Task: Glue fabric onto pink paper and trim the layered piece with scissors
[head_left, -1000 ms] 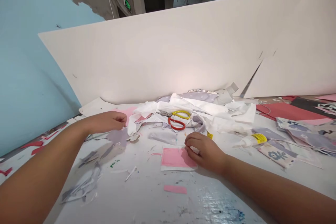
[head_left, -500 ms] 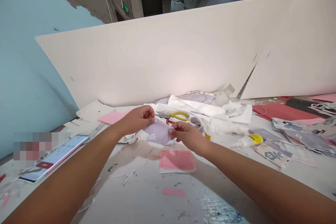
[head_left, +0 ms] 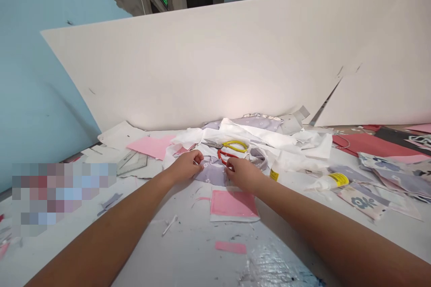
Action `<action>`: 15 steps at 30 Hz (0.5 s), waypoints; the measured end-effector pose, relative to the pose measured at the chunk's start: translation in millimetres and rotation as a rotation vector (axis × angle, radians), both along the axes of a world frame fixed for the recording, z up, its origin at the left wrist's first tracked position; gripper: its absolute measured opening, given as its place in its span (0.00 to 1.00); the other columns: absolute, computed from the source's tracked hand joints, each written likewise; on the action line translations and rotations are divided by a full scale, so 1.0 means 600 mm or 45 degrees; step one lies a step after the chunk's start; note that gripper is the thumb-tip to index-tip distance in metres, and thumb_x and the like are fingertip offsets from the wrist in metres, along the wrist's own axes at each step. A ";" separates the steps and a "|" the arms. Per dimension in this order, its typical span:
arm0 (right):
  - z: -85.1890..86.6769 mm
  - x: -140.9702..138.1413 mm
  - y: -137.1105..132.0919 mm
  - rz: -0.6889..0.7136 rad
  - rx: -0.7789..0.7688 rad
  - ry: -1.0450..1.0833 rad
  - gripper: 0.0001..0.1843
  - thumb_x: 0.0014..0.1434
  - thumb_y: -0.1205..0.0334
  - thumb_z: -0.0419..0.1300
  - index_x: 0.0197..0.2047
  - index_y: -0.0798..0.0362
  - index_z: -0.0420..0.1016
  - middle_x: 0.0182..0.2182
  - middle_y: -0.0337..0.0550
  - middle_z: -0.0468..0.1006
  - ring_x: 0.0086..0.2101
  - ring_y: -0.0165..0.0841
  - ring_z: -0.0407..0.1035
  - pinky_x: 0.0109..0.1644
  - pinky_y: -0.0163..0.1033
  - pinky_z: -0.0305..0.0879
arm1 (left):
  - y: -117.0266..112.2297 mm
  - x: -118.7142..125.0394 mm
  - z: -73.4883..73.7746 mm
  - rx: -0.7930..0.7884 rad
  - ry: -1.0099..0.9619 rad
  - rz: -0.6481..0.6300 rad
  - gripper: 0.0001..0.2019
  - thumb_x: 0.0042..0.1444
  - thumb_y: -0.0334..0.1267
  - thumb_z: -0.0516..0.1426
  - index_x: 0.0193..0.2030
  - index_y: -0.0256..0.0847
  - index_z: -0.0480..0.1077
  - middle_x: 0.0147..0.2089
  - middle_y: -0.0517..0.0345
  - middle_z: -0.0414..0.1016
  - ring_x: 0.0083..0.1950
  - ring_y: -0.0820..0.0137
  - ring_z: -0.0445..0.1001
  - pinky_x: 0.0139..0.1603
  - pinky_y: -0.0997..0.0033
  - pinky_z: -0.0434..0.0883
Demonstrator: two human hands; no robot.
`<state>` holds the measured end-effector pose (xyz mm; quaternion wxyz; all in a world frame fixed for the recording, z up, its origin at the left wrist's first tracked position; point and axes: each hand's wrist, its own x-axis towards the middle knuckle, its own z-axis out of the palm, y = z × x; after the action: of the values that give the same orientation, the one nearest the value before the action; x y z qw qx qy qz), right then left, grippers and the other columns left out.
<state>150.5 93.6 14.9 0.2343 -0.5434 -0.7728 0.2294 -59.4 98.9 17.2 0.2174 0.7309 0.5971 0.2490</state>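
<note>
A lavender piece of fabric [head_left: 211, 173] with small white flowers lies low over the table between my hands. My left hand [head_left: 187, 164] pinches its left edge. At its right edge are the closed fingers of my right hand [head_left: 243, 173], also pinching the cloth. Just behind the fabric are scissors with red handles [head_left: 222, 157] and another pair with yellow handles [head_left: 235, 145]. A pink rectangle with a pale border [head_left: 234, 205] lies flat in front of the fabric, and nearer still is a small pink strip [head_left: 230, 247].
White cloth scraps [head_left: 269, 136] are heaped along the white board [head_left: 215, 63] at the back. Glue bottles [head_left: 333, 181] and patterned fabric pieces [head_left: 365, 202] lie to the right. Pink paper [head_left: 151, 145] and grey card scraps [head_left: 126, 161] are at left; a cotton swab [head_left: 169, 225] lies in front.
Both hands have lowered the lavender fabric, which was raised and tilted, down toward the table. More of the red handles now shows. The view has shifted slightly.
</note>
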 end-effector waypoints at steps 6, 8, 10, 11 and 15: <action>-0.007 -0.007 0.005 0.058 0.122 -0.145 0.07 0.48 0.65 0.54 0.20 0.54 0.65 0.29 0.46 0.70 0.31 0.37 0.65 0.28 0.37 0.54 | -0.002 -0.003 0.001 0.008 0.058 -0.027 0.10 0.43 0.38 0.52 0.35 0.44 0.64 0.30 0.61 0.70 0.28 0.70 0.68 0.26 0.73 0.62; -0.011 -0.007 0.010 0.070 0.132 -0.123 0.06 0.47 0.65 0.55 0.21 0.54 0.65 0.30 0.45 0.70 0.31 0.35 0.64 0.29 0.35 0.53 | -0.003 -0.003 0.000 0.015 0.078 -0.035 0.09 0.42 0.36 0.52 0.34 0.44 0.64 0.27 0.62 0.69 0.28 0.69 0.68 0.27 0.73 0.61; -0.013 -0.007 0.013 0.071 0.128 -0.072 0.06 0.47 0.65 0.55 0.20 0.54 0.65 0.29 0.44 0.69 0.30 0.33 0.63 0.28 0.34 0.53 | -0.003 -0.002 -0.002 0.025 0.093 -0.032 0.08 0.42 0.34 0.52 0.32 0.44 0.64 0.25 0.62 0.68 0.26 0.69 0.66 0.27 0.72 0.60; -0.014 -0.006 0.014 0.068 0.119 -0.037 0.06 0.47 0.65 0.55 0.20 0.54 0.64 0.28 0.44 0.69 0.29 0.33 0.63 0.28 0.34 0.52 | -0.003 -0.002 -0.003 0.030 0.098 -0.025 0.08 0.41 0.34 0.52 0.32 0.44 0.64 0.25 0.62 0.68 0.26 0.70 0.66 0.26 0.72 0.59; -0.018 -0.006 0.016 0.049 0.019 0.165 0.07 0.48 0.63 0.54 0.21 0.53 0.61 0.21 0.38 0.67 0.24 0.30 0.61 0.24 0.33 0.51 | -0.004 -0.002 0.001 0.014 0.077 0.019 0.06 0.41 0.34 0.51 0.30 0.43 0.64 0.23 0.62 0.65 0.24 0.71 0.64 0.24 0.73 0.58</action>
<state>146.7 103.0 4.0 0.2835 -0.5107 -0.7680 0.2627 -60.7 96.5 18.0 0.1936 0.7347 0.6074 0.2317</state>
